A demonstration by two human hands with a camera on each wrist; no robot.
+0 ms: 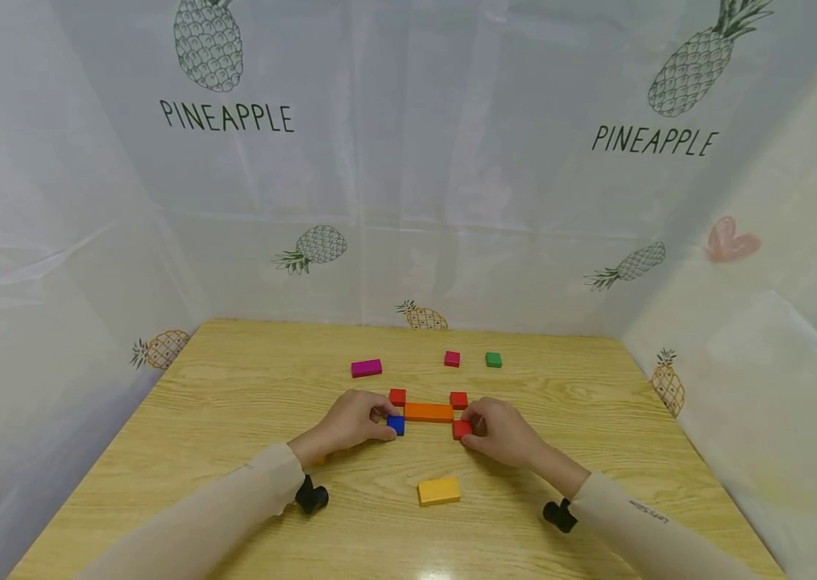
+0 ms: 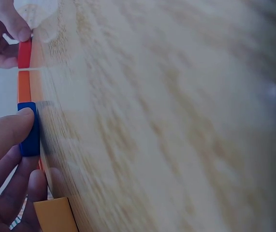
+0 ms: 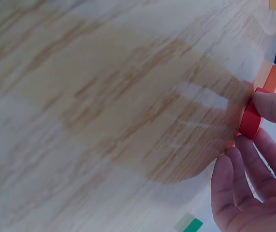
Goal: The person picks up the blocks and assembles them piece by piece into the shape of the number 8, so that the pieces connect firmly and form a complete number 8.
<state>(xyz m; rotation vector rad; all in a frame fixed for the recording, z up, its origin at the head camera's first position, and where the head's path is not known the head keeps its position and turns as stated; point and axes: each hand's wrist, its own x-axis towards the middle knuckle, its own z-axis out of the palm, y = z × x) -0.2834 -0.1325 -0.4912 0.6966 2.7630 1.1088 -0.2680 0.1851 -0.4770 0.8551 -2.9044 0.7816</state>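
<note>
In the head view my left hand (image 1: 356, 420) pinches a small blue block (image 1: 396, 424) between thumb and fingers. My right hand (image 1: 504, 432) pinches a small red block (image 1: 462, 429) the same way. Between and just beyond them lies a long orange block (image 1: 429, 412) on the wooden table. Two more red blocks sit at its far corners, a left one (image 1: 397, 396) and a right one (image 1: 458, 399). The left wrist view shows the thumb on the near face of the blue block (image 2: 30, 133). In the right wrist view the fingers flank the red block (image 3: 250, 118).
A yellow block (image 1: 439, 491) lies nearer on the table (image 1: 249, 379). Farther back are a purple block (image 1: 367, 368), a pink block (image 1: 452, 358) and a green block (image 1: 493, 360). Another orange-yellow block (image 2: 55, 215) shows beside the left hand. A pineapple-print sheet (image 1: 408, 177) encloses the table's back and sides.
</note>
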